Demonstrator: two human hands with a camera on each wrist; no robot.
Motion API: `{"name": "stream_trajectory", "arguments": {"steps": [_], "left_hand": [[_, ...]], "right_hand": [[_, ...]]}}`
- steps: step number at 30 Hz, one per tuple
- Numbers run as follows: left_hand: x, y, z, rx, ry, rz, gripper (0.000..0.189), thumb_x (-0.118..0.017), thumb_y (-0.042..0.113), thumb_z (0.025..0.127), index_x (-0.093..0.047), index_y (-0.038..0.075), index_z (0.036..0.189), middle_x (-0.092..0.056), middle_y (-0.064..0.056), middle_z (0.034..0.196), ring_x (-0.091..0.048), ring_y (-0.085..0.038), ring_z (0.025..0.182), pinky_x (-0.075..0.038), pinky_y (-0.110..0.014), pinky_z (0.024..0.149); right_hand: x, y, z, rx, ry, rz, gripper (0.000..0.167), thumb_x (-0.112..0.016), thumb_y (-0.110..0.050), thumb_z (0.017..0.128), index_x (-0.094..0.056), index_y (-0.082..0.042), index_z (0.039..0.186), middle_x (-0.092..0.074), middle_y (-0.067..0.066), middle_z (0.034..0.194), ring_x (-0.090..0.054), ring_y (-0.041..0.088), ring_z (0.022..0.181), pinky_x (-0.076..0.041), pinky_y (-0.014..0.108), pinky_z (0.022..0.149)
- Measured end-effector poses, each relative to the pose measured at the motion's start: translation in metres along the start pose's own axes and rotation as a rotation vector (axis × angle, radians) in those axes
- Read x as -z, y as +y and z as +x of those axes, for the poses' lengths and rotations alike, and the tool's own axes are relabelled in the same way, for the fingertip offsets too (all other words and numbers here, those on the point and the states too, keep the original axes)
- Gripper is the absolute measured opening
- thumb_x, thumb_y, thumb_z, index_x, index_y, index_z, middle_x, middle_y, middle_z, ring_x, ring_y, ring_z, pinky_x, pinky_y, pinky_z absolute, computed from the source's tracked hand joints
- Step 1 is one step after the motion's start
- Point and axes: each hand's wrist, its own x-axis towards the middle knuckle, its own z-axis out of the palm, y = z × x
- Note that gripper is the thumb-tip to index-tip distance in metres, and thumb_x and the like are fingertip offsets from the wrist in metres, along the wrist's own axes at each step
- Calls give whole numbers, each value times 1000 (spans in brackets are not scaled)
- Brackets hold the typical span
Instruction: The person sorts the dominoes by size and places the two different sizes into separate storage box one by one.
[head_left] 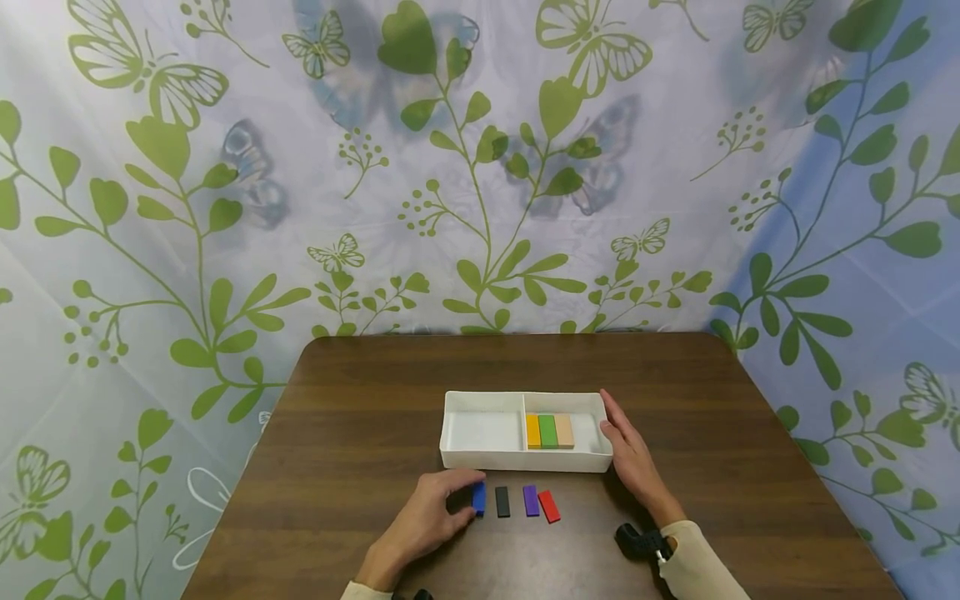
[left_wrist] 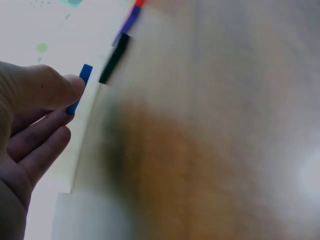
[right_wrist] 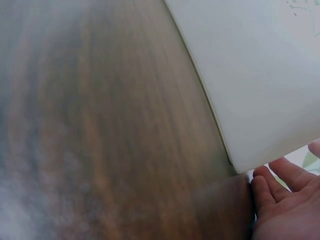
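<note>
Found at seven o'clock from white tray (head_left: 525, 462), with right hand (head_left: 634, 460) straight-fingered against its three-o'clock end, blue block (head_left: 479, 499) pinched in left hand (head_left: 433, 510) — judged light, stiff, slick — best gripped by long edges

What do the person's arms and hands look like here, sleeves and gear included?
The left hand and right hand are gloveless. The right sleeve is cream-coloured, with a black device and a small white piece beside it. The left sleeve is cream too, with a dark piece next to it.
</note>
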Motion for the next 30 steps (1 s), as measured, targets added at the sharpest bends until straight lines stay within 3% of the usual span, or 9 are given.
{"name": "stream_trajectory", "arguments": {"steps": [10,18,30], "left_hand": [[20,22,13,18,-57,-34,48,-88,3,91,-75,4,136,-80,-5,132,-77,-21,121,-63,-38,103],[33,27,25,-112,53,11,50,-94,-3,82,-78,0,129,-82,-9,125,-80,-26,114,-65,-40,99],[51,28,46,-117,108,94,51,-95,1,81,-79,4,130,-81,-9,128,-79,-27,118,-64,-44,101]], "right_hand": [[0,3,0,-11,4,-14,61,-42,-22,120,-20,-25,177,-17,4,185,-12,36,171,-12,70,134],[2,4,1,-8,2,-25,61,-41,-23,120,-19,-25,177,-16,6,185,-12,39,171,-12,72,133],[2,3,1,-7,-2,-25,61,-41,-22,120,-19,-22,177,-15,9,185,-11,43,171,-11,74,132]]}}
